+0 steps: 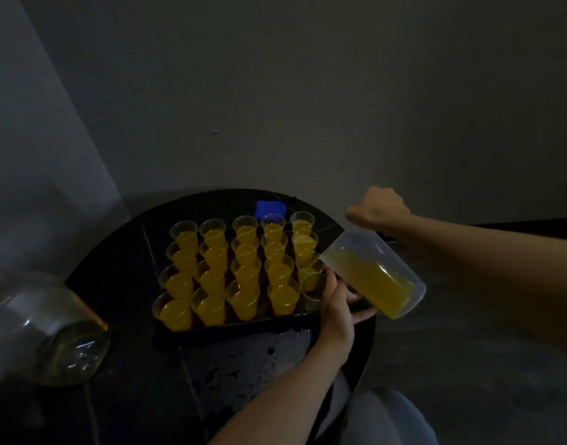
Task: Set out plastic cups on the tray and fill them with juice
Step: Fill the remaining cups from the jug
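A dark tray (237,326) on a round black table holds several clear plastic cups (243,300) of orange juice in rows. My right hand (378,210) grips the handle of a clear pitcher (372,277), tilted with its mouth over the tray's right column. Orange juice fills the pitcher's lower side. My left hand (336,303) rests at the tray's near right corner, fingers around a nearly empty cup (312,295). The cup behind it (309,277) holds a little juice.
A large clear glass jar (44,329) lies on its side at the table's left edge. A blue object (271,209) sits behind the tray. Grey walls stand close behind the table (115,284). The scene is dim.
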{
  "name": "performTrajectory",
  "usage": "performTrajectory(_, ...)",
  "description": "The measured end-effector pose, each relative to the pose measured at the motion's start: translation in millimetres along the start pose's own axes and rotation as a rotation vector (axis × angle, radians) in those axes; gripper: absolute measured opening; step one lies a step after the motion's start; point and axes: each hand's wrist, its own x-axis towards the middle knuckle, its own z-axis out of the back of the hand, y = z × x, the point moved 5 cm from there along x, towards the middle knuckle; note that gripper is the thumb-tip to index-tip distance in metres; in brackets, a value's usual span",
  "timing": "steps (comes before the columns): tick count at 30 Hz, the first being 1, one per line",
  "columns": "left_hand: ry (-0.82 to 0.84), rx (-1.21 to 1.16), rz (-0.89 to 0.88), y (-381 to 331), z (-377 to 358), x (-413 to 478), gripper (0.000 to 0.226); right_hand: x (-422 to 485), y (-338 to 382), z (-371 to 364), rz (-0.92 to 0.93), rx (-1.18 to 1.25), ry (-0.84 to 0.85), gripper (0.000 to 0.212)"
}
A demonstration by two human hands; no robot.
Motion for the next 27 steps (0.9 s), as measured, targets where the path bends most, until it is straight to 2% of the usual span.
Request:
performTrajectory(15, 0.001, 0.037, 0.0, 5.3, 2.2, 3.7, 0.066, -0.8, 0.7, -0.4, 0.008, -0.012, 0.006, 0.029)
performTrajectory(21, -0.002, 0.027, -0.003, 6.8, 1.3, 3.1, 0.055, 0.0, -0.5, -2.8, 0.015, 0.0, 0.011, 0.031)
performTrajectory(27, 0.004, 0.023, -0.001, 7.4, -1.7, 4.1, 0.061, 0.9, -1.1, -1.4, -0.002, -0.008, 0.004, 0.031)
